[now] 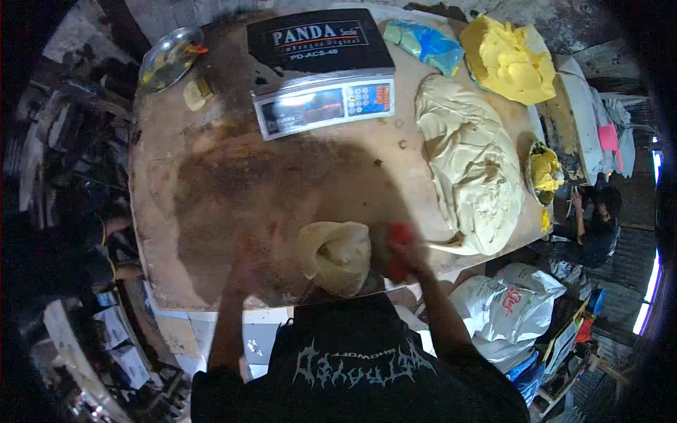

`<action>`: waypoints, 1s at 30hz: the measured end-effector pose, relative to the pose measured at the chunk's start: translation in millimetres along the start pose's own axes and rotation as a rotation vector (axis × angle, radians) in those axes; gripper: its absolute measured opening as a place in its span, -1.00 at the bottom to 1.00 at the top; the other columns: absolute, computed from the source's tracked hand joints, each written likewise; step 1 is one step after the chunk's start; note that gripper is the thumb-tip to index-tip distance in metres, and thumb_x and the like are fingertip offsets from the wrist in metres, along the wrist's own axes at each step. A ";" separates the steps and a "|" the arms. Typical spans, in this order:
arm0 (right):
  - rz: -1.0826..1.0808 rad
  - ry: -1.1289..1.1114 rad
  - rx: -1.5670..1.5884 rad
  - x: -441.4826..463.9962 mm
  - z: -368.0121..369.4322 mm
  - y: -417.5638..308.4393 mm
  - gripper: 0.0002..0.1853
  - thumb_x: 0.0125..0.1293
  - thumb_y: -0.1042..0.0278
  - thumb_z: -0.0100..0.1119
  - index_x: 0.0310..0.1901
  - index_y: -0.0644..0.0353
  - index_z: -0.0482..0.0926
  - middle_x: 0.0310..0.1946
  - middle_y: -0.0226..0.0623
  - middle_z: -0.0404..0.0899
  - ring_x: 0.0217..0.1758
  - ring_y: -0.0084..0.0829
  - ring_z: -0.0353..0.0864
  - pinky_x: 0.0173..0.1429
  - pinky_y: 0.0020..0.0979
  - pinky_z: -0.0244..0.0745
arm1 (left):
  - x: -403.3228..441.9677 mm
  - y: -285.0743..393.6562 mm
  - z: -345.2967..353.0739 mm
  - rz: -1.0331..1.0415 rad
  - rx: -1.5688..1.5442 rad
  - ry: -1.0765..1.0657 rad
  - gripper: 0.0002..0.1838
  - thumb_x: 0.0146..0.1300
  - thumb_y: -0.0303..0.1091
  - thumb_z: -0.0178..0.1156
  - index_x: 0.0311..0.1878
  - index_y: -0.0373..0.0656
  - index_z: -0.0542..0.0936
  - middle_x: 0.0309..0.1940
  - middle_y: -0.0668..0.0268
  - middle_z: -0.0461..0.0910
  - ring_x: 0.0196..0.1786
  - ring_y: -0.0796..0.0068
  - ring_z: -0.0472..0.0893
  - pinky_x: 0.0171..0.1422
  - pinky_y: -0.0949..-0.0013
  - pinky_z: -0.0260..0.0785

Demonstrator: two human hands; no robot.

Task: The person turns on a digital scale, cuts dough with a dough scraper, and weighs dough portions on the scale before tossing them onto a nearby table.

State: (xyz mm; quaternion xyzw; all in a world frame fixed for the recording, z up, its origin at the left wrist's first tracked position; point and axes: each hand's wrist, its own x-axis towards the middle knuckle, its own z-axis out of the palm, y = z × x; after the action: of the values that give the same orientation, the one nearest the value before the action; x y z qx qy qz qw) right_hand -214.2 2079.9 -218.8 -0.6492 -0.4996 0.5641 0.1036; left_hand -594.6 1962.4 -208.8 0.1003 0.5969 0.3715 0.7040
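Note:
A piece of pale dough [337, 257] lies on the table right in front of my body, with folds and a hollow in its top. My left hand [254, 257] is to the left of this dough, apart from it and smeared by motion, so its fingers cannot be made out. On the other side, my right hand [417, 261] is closed on a small red object [400, 247], too blurred to name more exactly. Further right spreads a large mass of pale dough [476, 169], its lower tail reaching toward my right hand.
A digital scale [321, 70] stands at the back. Left of it are a metal plate [171, 60] and a small dough scrap [198, 94]. Yellow fat [508, 60] and a blue-green wrapper [427, 46] lie back right. White sacks [504, 303] sit beside the table; another person [596, 218] is beyond.

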 end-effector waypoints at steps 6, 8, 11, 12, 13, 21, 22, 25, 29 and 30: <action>-0.265 -0.196 -0.212 -34.5 57.1 -183.7 -0.69 0.06 0.22 0.21 -0.25 0.27 0.53 -0.39 -0.30 0.56 -0.37 -0.44 0.54 -0.25 -0.39 0.43 | 25.9 -19.6 69.8 -0.123 -0.758 -0.265 -0.38 0.29 0.06 -0.13 0.26 -0.17 0.11 0.22 0.07 0.17 0.21 0.16 0.27 0.26 0.05 0.16; -0.916 -0.137 -0.263 -44.9 18.4 -167.9 -0.60 0.00 0.31 0.27 -0.10 0.27 0.47 -0.29 -0.27 0.56 -0.28 -0.45 0.55 -0.19 -0.40 0.44 | 35.4 2.3 64.2 0.100 -0.864 -0.320 -0.31 0.24 0.14 -0.09 0.25 -0.17 0.12 0.18 0.07 0.21 0.18 0.20 0.31 0.20 0.08 0.25; -0.596 0.638 0.254 -113.9 -58.3 -195.5 -0.52 0.02 0.28 0.24 0.00 0.19 0.38 -0.25 -0.31 0.49 -0.28 -0.43 0.49 -0.18 -0.40 0.42 | 21.6 128.1 83.4 0.561 -0.457 0.062 -0.38 0.20 0.08 -0.04 0.18 -0.18 0.21 0.04 0.13 0.34 0.05 0.29 0.42 0.04 0.22 0.39; -0.541 0.913 0.522 -134.0 -85.7 -201.3 -0.49 0.03 0.27 0.23 0.04 0.16 0.35 -0.24 -0.32 0.46 -0.28 -0.43 0.48 -0.18 -0.39 0.41 | 15.7 174.3 93.6 0.680 -0.378 0.086 -0.44 0.18 -0.02 0.01 0.14 -0.18 0.25 0.00 0.16 0.38 0.00 0.32 0.44 0.00 0.26 0.40; -0.656 0.971 0.604 -142.0 -116.2 -189.7 -0.49 0.04 0.22 0.22 0.04 0.16 0.35 -0.27 -0.33 0.46 -0.30 -0.42 0.47 -0.19 -0.38 0.41 | 9.0 219.7 108.1 0.794 -0.306 0.092 -0.50 0.16 -0.12 0.05 0.11 -0.19 0.29 -0.05 0.18 0.42 -0.05 0.35 0.47 -0.03 0.31 0.41; -0.364 1.170 0.650 -157.8 -116.2 -79.1 -0.42 0.10 0.31 0.16 0.17 0.21 0.25 -0.21 -0.27 0.45 -0.25 -0.44 0.45 -0.18 -0.41 0.42 | 117.4 382.0 180.2 1.433 1.068 0.631 -0.36 -0.10 -0.05 0.29 0.07 -0.13 0.41 -0.18 0.09 0.56 -0.03 0.14 0.51 0.11 0.22 0.29; -0.308 1.056 0.635 -150.4 -106.2 -76.3 -0.49 0.11 0.34 0.15 0.12 0.22 0.30 -0.21 -0.28 0.45 -0.24 -0.44 0.45 -0.17 -0.41 0.41 | 140.9 361.2 183.3 1.320 1.315 0.832 -0.36 -0.11 -0.05 0.29 0.08 -0.08 0.41 -0.16 0.09 0.55 0.02 0.19 0.48 0.13 0.23 0.26; -0.306 0.815 0.043 -93.6 -89.2 -19.3 -0.66 0.13 0.38 0.12 -0.04 0.26 0.43 -0.20 -0.27 0.49 -0.19 -0.42 0.47 -0.12 -0.38 0.41 | 236.7 342.0 178.1 1.160 1.606 0.754 -0.42 -0.12 0.01 0.29 0.02 0.01 0.47 -0.15 0.15 0.55 0.02 0.29 0.47 0.14 0.28 0.24; -0.078 0.193 -0.089 -49.7 -33.1 -122.4 -0.62 0.11 0.29 0.19 -0.05 0.25 0.44 -0.28 -0.18 0.55 -0.26 -0.40 0.53 -0.12 -0.37 0.43 | 167.6 477.3 194.2 0.512 1.812 -0.064 -0.49 -0.04 0.13 0.18 -0.15 -0.08 0.58 -0.17 0.14 0.55 -0.12 0.17 0.51 0.11 0.25 0.26; 0.099 0.079 -0.101 -56.4 -27.8 -180.2 -0.59 0.09 0.29 0.19 -0.02 0.23 0.43 -0.26 -0.11 0.54 -0.23 -0.33 0.53 -0.10 -0.35 0.43 | 150.9 483.7 193.1 0.676 1.915 0.093 -0.55 0.00 0.06 0.16 -0.17 -0.11 0.57 -0.21 0.12 0.55 -0.15 0.14 0.51 0.05 0.21 0.29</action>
State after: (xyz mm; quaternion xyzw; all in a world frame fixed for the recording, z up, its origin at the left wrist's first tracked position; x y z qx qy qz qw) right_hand -279.2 2135.1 -48.0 -0.6991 -0.4904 0.5166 0.0622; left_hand -611.4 2458.2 10.1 0.7709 0.6109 -0.0796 0.1619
